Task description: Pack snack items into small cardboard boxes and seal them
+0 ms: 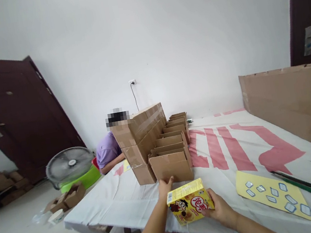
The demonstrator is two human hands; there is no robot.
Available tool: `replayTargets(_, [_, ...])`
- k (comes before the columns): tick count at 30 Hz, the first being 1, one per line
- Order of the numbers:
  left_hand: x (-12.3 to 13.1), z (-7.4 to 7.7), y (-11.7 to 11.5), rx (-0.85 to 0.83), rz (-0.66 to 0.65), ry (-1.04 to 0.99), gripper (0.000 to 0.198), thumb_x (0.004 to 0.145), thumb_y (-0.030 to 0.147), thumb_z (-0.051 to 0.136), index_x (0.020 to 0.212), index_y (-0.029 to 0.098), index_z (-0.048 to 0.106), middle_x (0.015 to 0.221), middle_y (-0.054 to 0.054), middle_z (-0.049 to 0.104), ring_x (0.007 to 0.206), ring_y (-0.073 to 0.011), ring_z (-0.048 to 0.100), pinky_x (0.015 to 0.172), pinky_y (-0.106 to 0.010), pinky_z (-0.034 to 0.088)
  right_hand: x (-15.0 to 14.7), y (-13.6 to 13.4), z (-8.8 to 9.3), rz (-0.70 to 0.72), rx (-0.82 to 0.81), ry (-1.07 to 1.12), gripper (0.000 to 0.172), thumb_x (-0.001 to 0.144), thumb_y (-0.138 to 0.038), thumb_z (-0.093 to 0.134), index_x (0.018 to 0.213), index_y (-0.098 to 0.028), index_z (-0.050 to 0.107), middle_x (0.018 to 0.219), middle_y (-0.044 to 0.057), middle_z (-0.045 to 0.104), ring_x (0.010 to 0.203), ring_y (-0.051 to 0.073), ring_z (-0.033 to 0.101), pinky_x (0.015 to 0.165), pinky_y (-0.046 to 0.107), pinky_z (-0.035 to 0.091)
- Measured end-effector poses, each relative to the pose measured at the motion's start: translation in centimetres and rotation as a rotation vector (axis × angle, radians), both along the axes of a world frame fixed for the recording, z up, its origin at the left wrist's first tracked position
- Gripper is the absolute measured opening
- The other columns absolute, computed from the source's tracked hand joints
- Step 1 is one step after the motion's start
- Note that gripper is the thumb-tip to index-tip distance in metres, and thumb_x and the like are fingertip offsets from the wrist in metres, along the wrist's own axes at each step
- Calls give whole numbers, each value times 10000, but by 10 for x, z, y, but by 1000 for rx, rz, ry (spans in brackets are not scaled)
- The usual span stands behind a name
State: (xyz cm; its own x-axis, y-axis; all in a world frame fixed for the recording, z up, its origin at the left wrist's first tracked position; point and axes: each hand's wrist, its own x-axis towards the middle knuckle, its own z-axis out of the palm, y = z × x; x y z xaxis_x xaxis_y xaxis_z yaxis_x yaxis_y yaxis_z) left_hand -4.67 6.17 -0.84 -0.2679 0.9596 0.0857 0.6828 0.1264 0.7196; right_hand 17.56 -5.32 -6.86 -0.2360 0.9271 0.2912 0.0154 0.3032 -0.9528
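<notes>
A yellow snack box (189, 202) with a cartoon figure and red lettering is tilted above the table's front edge. My right hand (220, 209) is closed around its right end. My left hand (166, 188) reaches past the box's left end to the foot of the nearest open cardboard carton (172, 167). Its thumb and a finger are apart against the carton's front, and its other fingers are partly hidden. Behind that carton, several more open cartons (179, 122) stand in a row running back toward the wall.
Taped closed cartons (139, 147) form a stacked wall left of the row. A person in a purple top (108, 152) sits beyond it. On the right lie a yellow sheet with stickers (271, 194) and a long green-edged tool (310, 188). A tall cardboard panel (293, 105) borders the table.
</notes>
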Motion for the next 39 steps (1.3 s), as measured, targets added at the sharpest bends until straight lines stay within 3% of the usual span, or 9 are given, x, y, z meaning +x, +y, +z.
replayTargets(4, [-10,22,-26,52,-204,-164,573,843,654,357,971,139,573,1012,-127,677,960,-248,649,790,-340,494,0,0,0,-17,-8,-14,566,650,-570,746,1032,-234,497,1057,76,693,973,287,651,806,406,540])
replayTargets(7, [-9,37,-51,39,-509,-202,561,736,628,573,1074,181,602,1035,-69,688,946,-209,646,807,-304,500,1,1,1,-4,-8,-2,554,658,-533,754,1034,-226,489,1069,74,690,987,287,647,827,417,533])
replayTargets(10, [-5,54,-71,-13,-766,-25,641,639,507,738,1169,177,591,1045,-74,693,949,-224,639,823,-304,486,1,1,1,-19,-8,-5,572,641,-515,767,1040,-222,481,1050,61,689,965,280,649,831,421,530])
replayTargets(14, [1,73,-85,-36,-851,281,750,533,444,821,1204,211,579,1053,-46,703,941,-241,638,787,-280,468,0,2,-2,-60,9,-56,572,630,-501,767,1050,-220,497,1036,56,684,958,275,639,822,403,527])
replayTargets(17, [2,80,-85,-27,-831,491,578,531,346,814,1070,248,632,1029,-14,708,927,-242,637,754,-265,452,-1,4,-7,-73,33,-57,567,648,-445,751,1099,-221,491,1061,60,667,931,255,637,798,384,524])
replayTargets(22, [-14,84,-62,-14,-637,676,436,567,230,746,988,254,634,1074,-44,680,1042,-285,594,862,-326,434,-1,5,-10,-159,-8,-132,569,697,-294,659,1210,-232,420,1200,89,578,691,143,596,662,321,504])
replayTargets(25, [-31,84,-46,-32,-551,710,476,560,202,727,1023,250,626,1126,-70,657,1119,-332,540,908,-401,416,0,3,-6,-170,-28,-186,462,709,-256,626,1141,-235,466,1063,46,609,678,135,581,676,306,490])
replayTargets(29, [-43,79,-33,-57,-488,737,511,608,226,696,1110,260,602,1166,-77,640,1137,-325,523,896,-417,422,0,0,-2,-157,-18,-214,365,717,-226,607,1065,-238,497,991,19,608,667,127,567,664,288,480])
replayTargets(39, [-31,67,-39,67,-407,831,643,701,176,616,1319,299,484,1349,-103,481,1237,-318,420,978,-451,350,-1,2,-5,-137,24,-256,255,728,-176,570,974,-214,521,912,10,597,660,125,557,647,277,464])
